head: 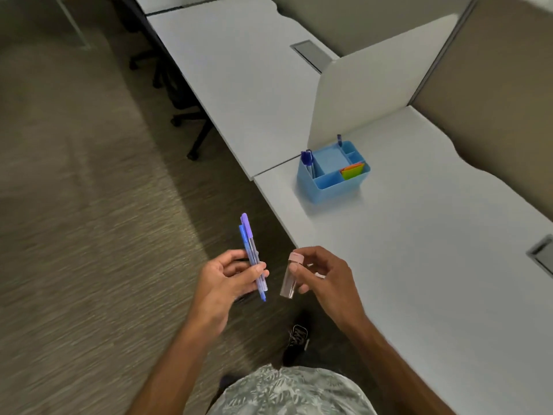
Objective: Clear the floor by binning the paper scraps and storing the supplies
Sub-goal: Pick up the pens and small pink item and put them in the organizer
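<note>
My left hand (pixel 227 283) is closed around a small bunch of blue and purple pens (pixel 253 256), held upright over the carpet. My right hand (pixel 326 277) pinches a small clear tube with a pink cap (pixel 291 275) beside them, just off the desk's front edge. A blue desk organiser (pixel 332 187) stands on the white desk (pixel 419 250) ahead and to the right. It holds pens in its left compartment, one pen at the back, and coloured sticky notes on the right.
Grey-brown carpet (pixel 89 205) fills the left side. Black chair bases (pixel 191 130) sit under the far desk. A white divider panel (pixel 374 85) rises behind the organiser. My shoe (pixel 296 339) shows below my hands.
</note>
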{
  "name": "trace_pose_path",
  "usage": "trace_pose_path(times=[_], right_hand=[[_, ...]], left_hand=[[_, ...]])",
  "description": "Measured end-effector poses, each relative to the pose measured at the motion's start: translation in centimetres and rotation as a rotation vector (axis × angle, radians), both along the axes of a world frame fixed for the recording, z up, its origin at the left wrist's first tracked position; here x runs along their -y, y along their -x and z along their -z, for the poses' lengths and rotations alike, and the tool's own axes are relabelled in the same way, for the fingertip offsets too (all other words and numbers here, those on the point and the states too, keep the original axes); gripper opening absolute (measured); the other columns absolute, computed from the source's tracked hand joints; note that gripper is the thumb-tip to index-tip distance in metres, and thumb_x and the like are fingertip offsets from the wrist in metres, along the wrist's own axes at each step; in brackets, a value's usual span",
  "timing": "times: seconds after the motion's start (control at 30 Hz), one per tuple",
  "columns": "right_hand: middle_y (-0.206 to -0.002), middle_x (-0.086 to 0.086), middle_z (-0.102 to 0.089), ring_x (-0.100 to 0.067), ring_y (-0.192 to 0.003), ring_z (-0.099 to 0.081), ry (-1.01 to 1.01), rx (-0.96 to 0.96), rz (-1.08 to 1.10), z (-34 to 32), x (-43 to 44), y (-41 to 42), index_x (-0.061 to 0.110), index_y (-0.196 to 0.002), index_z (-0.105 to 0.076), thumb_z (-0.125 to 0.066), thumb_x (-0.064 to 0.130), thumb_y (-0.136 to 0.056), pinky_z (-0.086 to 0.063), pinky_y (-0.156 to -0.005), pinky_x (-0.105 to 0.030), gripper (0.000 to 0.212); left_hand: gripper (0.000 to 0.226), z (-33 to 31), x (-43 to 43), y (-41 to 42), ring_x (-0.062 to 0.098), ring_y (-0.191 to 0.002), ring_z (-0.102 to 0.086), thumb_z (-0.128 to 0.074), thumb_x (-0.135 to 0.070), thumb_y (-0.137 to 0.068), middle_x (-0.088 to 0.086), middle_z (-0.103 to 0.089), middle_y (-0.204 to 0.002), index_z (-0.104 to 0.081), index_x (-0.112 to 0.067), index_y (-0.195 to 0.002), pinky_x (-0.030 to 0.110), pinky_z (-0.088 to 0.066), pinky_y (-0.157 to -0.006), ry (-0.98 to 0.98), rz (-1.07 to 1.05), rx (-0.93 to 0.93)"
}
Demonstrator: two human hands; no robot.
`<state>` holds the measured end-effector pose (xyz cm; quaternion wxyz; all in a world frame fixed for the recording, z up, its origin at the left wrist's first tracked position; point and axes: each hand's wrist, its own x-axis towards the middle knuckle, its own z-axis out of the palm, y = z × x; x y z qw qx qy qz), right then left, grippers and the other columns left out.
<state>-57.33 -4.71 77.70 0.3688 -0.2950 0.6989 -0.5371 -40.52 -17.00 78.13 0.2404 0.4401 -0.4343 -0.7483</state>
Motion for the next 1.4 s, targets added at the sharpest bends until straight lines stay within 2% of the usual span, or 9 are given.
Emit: trace_pose_path(times=[0.13, 0.27, 0.43, 0.57, 0.8, 1.0, 1.13, 1.3, 1.4], right_hand=[[-0.097, 0.015, -0.073, -0.013, -0.087, -0.071, -0.037, -0.030, 0.047, 0.3, -0.6, 4.4, 0.031, -0.104, -0.071, -0.075, 0.026, -0.087, -0.063, -0.066, -0.028, 0.018], [-0.107, 0.009, -0.072, -0.016, -0.092, -0.072, -0.061, -0.009, 0.120, 0.3, -0.4, 8.3, 0.030, -0.114, -0.068, -0.075, 0.029, -0.087, -0.064, -0.072, -0.030, 0.028], [-0.106, 0.006, -0.072, -0.020, -0.091, -0.072, -0.055, 0.005, 0.209, 0.2, 0.5, 12.4, 0.024, -0.113, -0.070, -0.074, 0.023, -0.089, -0.064, -0.068, -0.028, 0.025], [-0.102, 0.014, -0.071, -0.011, -0.086, -0.074, -0.049, -0.008, 0.275, 0.3, 1.6, 15.5, 0.030, -0.111, -0.068, -0.075, 0.030, -0.087, -0.062, -0.069, -0.020, 0.025], [-0.100, 0.011, -0.073, -0.011, -0.086, -0.073, -0.014, -0.008, 0.393, 1.2, 5.4, 21.5, 0.024, -0.115, -0.068, -0.076, 0.035, -0.085, -0.062, -0.073, -0.021, 0.033], [-0.096, 0.009, -0.070, -0.009, -0.085, -0.070, -0.127, -0.145, 0.500, 3.5, 10.3, 27.9, 0.027, -0.111, -0.067, -0.074, 0.032, -0.089, -0.061, -0.069, -0.019, 0.023], [-0.088, 0.015, -0.066, 0.007, -0.081, -0.065, -0.183, -0.304, 0.503, 5.5, 13.9, 32.2, 0.029, -0.102, -0.063, -0.072, 0.024, -0.090, -0.052, -0.061, -0.005, 0.016], [-0.100, -0.001, -0.067, -0.016, -0.083, -0.067, -0.373, -0.489, 0.426, 9.1, 17.6, 35.9, 0.020, -0.110, -0.061, -0.065, 0.025, -0.096, -0.063, -0.076, -0.031, 0.016], [-0.099, -0.003, -0.067, -0.020, -0.085, -0.066, -0.409, -0.613, 0.345, 10.6, 18.8, 36.6, 0.017, -0.109, -0.060, -0.059, 0.023, -0.098, -0.060, -0.076, -0.036, 0.013]], left_hand=[[0.035, 0.3, -0.1, 4.9, 0.034, -0.091, -0.077, -0.086, -0.012, -0.067, 0.019, -0.078, -0.101, -0.076, -0.013, -0.100, 0.033, -0.063, -0.068, -0.029, 0.034, 0.008], [0.036, 0.3, 0.5, 8.9, 0.034, -0.094, -0.076, -0.086, -0.011, -0.069, 0.018, -0.077, -0.103, -0.076, -0.014, -0.103, 0.033, -0.062, -0.070, -0.027, 0.061, 0.039], [0.034, -0.4, 2.2, 13.4, 0.031, -0.093, -0.077, -0.085, -0.016, -0.068, 0.014, -0.078, -0.102, -0.077, -0.016, -0.100, 0.031, -0.063, -0.071, -0.001, 0.115, 0.079], [0.046, -0.9, 4.0, 17.4, 0.028, -0.091, -0.077, -0.082, -0.019, -0.067, 0.010, -0.079, -0.099, -0.071, -0.011, -0.110, 0.034, -0.064, -0.076, 0.019, 0.153, 0.147], [0.033, -0.6, 8.4, 24.1, 0.023, -0.089, -0.078, -0.080, -0.011, -0.079, 0.009, -0.079, -0.101, -0.069, -0.013, -0.110, 0.037, -0.063, -0.083, 0.009, 0.241, 0.220], [0.033, 0.7, 12.2, 28.8, 0.028, -0.090, -0.077, -0.078, -0.005, -0.083, 0.013, -0.078, -0.102, -0.069, -0.008, -0.115, 0.048, -0.060, -0.090, -0.041, 0.286, 0.272], [0.034, 1.7, 14.5, 30.9, 0.029, -0.090, -0.077, -0.080, -0.004, -0.081, 0.015, -0.078, -0.101, -0.068, -0.005, -0.113, 0.052, -0.060, -0.090, -0.066, 0.321, 0.319], [0.037, 2.6, 17.1, 32.4, 0.029, -0.091, -0.077, -0.080, -0.004, -0.079, 0.016, -0.078, -0.102, -0.067, -0.005, -0.114, 0.049, -0.061, -0.089, -0.109, 0.364, 0.343], [0.037, 3.1, 18.2, 32.9, 0.029, -0.090, -0.077, -0.080, -0.001, -0.079, 0.015, -0.079, -0.097, -0.067, -0.005, -0.114, 0.045, -0.063, -0.084, -0.123, 0.380, 0.344]])
